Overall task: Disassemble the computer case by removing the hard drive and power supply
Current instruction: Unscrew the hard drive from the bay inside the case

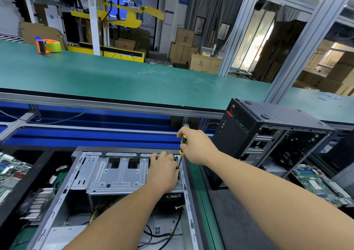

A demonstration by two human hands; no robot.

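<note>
An open computer case (80, 175) lies on its side in front of me, its silver drive cage (116, 175) facing up. My left hand (162, 171) rests on the cage's right end, fingers curled over its far edge. My right hand (195, 146) grips a yellow-and-black screwdriver (182, 150) held upright. Its shaft points down at the case's right rail, right beside my left hand. Black and yellow cables (168, 232) lie in the case's lower part. The hard drive and power supply are not plainly visible.
A second black case (254, 134) stands upright at the right, its side open. Circuit boards lie at the far left (11, 171) and lower right (318, 182). An orange tape dispenser (47, 45) sits on the green upper shelf (134, 77). Cardboard boxes stack behind.
</note>
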